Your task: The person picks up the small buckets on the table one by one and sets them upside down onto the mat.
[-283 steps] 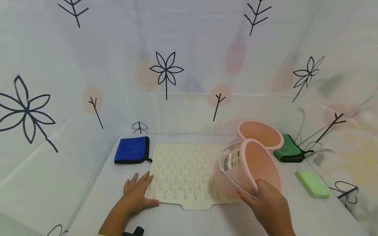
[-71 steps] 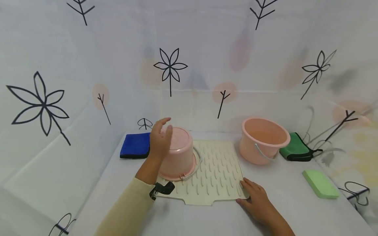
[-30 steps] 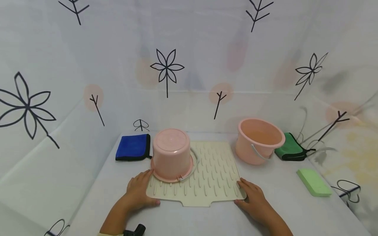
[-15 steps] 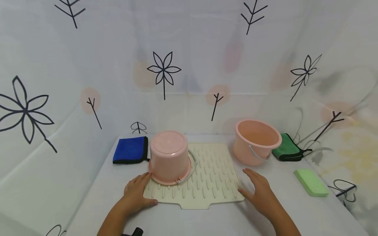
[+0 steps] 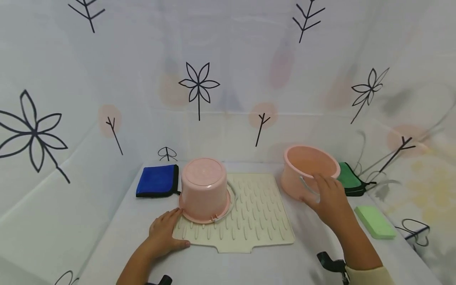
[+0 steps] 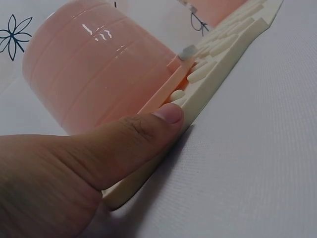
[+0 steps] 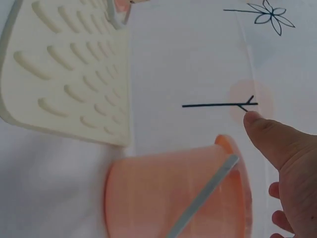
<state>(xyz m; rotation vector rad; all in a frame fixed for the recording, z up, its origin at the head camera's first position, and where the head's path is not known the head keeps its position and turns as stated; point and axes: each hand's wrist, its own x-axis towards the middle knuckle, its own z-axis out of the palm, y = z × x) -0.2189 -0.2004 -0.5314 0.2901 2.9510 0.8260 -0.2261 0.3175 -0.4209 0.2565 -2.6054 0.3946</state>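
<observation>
An upside-down pink bucket stands on the left part of a cream ridged drainer board, its pale handle lying to the right. My left hand rests at the board's front left corner, fingers along the side and the thumb along the front edge. A second pink bucket stands upright behind the board's right side, with its grey handle down. In front of it is my right hand, fingers reaching to the rim; its thumb is extended in the right wrist view. Contact with the rim is unclear.
A folded blue cloth with black trim lies at the back left. Behind the upright bucket, on the right, is a folded green cloth. A light green sponge block lies near the right table edge. Patterned white fabric surrounds the table.
Earlier, my right hand held one bucket tilted over the board; that bucket now stands upside down on it. My right hand has since left the board's right corner for the upright bucket. My left hand stays put.
</observation>
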